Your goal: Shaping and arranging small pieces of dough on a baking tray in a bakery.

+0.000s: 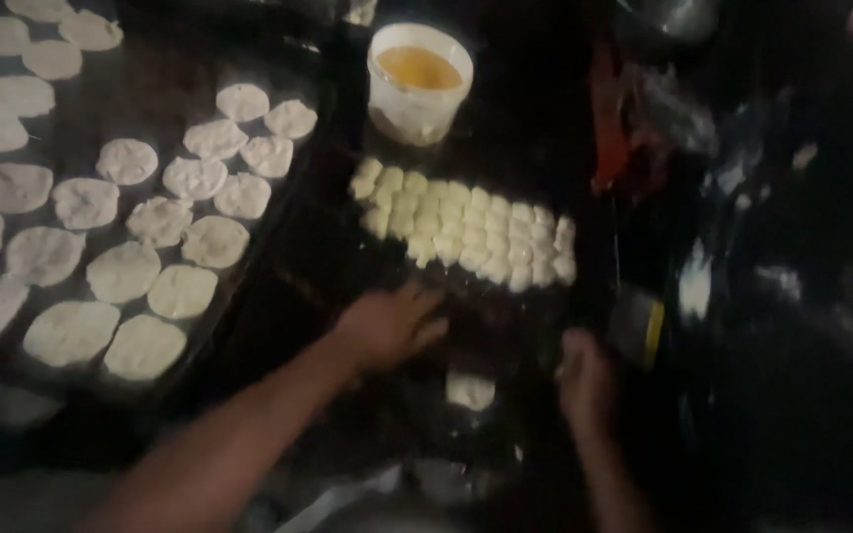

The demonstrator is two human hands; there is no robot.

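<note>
Dim kitchen, dark worktop (pixel 505 128), very little light and some blur. To the left, a dark tray (pixel 150 99) covered with flattened dough rounds (pixel 122 271) laid in loose rows, pale against the metal. At top centre, a white tub (pixel 419 84) holding yellow liquid, standing just behind a block of small dough balls (pixel 466 225) packed tight in rows; long axis of that block running left to right, sloping slightly down toward the right. Something red (pixel 609 128) and a few pale smears off to the right, too dark to name.

Left hand (pixel 387 326) reaching in from lower left, palm down, fingers spread loosely and flat on the worktop just short of the near edge of the dough balls; released, gripping nothing visible. Dough balls lying directly ahead of it, up and slightly right, near but apart.

Right hand (pixel 584 380) lower and further right, fingers bunched and pointing up toward the right end of the block; whether pinching anything, cannot tell through the blur. Just beside it on the right, a dark flat tool with a yellow edge (pixel 641 331).

Between the two hands, a single dough piece (pixel 470 392) lying alone on the worktop, below the left hand, left of the right hand, touching neither. Right hand slightly nearer to that lone piece; left hand nearer to the packed block.
</note>
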